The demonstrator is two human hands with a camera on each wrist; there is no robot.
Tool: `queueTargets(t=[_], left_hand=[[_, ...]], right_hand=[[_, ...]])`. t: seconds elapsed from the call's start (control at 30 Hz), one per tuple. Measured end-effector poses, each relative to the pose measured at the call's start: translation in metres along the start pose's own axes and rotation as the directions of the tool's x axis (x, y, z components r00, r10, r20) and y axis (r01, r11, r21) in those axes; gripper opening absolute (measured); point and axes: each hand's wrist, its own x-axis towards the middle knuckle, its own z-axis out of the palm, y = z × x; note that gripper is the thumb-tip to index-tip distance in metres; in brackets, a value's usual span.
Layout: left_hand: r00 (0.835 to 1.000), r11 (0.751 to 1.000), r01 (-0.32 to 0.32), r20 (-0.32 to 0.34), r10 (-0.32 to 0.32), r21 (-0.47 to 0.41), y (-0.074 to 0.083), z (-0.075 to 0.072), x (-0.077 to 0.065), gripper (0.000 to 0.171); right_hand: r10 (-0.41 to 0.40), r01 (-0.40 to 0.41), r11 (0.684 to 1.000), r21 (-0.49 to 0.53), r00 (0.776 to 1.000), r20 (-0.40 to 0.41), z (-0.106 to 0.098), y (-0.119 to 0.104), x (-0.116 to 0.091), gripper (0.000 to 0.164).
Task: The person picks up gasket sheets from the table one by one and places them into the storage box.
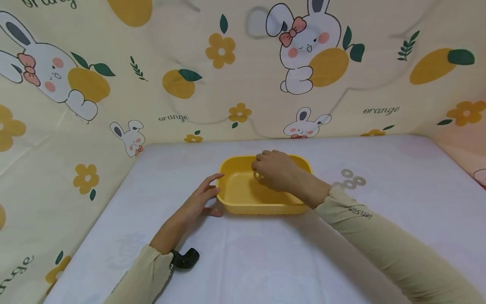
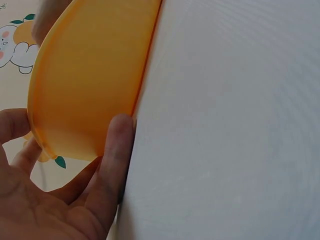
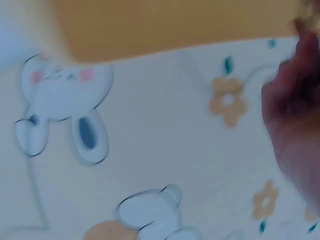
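A yellow rectangular tray point(image 1: 239, 209) stands on the white-covered table. My left hand point(image 1: 197, 200) rests against its left end, the fingers at the rim and the thumb along the outer wall, as the left wrist view shows. Inside the tray's opening, my right hand point(image 1: 277, 169) is lowered with bent fingers, pinching a small flat ring point(image 1: 257, 175). The edge of something pale, perhaps another ring, shows under that hand, which hides much of the tray's right half. In the right wrist view the right hand point(image 3: 295, 110) is blurred and partly cut off.
Several flat grey rings point(image 1: 349, 184) lie together on the table to the right of the tray, near the right sleeve. A black strapped device point(image 1: 186, 258) sits on the left wrist. Printed cloth point(image 1: 258, 118) with rabbits and oranges hangs behind the table.
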Motion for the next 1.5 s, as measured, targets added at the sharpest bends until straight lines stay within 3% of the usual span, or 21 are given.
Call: queueTargets(t=[0.07, 0.17, 0.27, 0.33, 0.5, 0.73, 0.87, 1.0, 1.1, 1.33, 1.5], left_hand=[[1.000, 1.000, -0.004, 0.009, 0.004, 0.006, 0.001, 0.000, 0.001, 0.047], [1.000, 1.000, -0.005, 0.001, 0.005, 0.010, 0.001, -0.001, 0.000, 0.047], [1.000, 1.000, -0.004, 0.013, 0.004, 0.015, 0.000, -0.002, 0.000, 0.048], [1.000, 1.000, -0.004, 0.024, 0.004, 0.008, -0.001, -0.001, 0.000, 0.047], [1.000, 1.000, -0.003, 0.016, 0.002, 0.005, -0.001, 0.000, 0.000, 0.047], [1.000, 1.000, -0.001, 0.011, 0.001, 0.004, 0.000, -0.001, -0.001, 0.047], [1.000, 1.000, 0.001, 0.015, -0.001, 0.003, -0.001, 0.001, -0.001, 0.048], [1.000, 1.000, 0.005, 0.007, -0.005, 0.003, -0.001, 0.000, -0.002, 0.047], [1.000, 1.000, 0.008, -0.001, -0.008, 0.013, 0.002, -0.002, -0.002, 0.047], [1.000, 1.000, 0.011, -0.010, -0.011, 0.012, 0.003, -0.001, -0.002, 0.047], [1.000, 1.000, 0.005, -0.003, -0.005, 0.010, 0.002, 0.001, -0.004, 0.047]], right_hand=[[0.095, -0.100, 0.983, 0.151, 0.995, 0.037, 0.004, 0.005, -0.001, 0.032], [0.192, -0.214, 0.911, 0.353, 0.977, 0.097, 0.017, 0.014, -0.004, 0.034], [0.186, -0.220, 0.848, 0.482, 0.975, 0.118, 0.031, 0.021, -0.009, 0.035], [0.175, -0.195, 0.825, 0.531, 0.981, 0.090, 0.033, 0.022, -0.011, 0.035], [0.139, -0.112, 0.808, 0.579, 0.990, -0.003, 0.017, 0.020, -0.005, 0.032], [0.209, -0.242, 0.756, 0.608, 0.970, 0.125, 0.025, 0.026, -0.004, 0.050], [0.243, -0.245, 0.760, 0.602, 0.966, 0.086, 0.025, 0.035, -0.015, 0.053], [0.276, -0.224, 0.768, 0.600, 0.961, 0.006, 0.008, 0.044, -0.035, 0.045], [0.325, -0.258, 0.757, 0.601, 0.946, -0.003, -0.004, 0.055, -0.057, 0.043], [0.426, -0.412, 0.737, 0.535, 0.899, 0.106, -0.007, 0.100, -0.113, 0.044], [0.445, -0.484, 0.728, 0.486, 0.872, 0.203, 0.003, 0.129, -0.135, 0.047]])
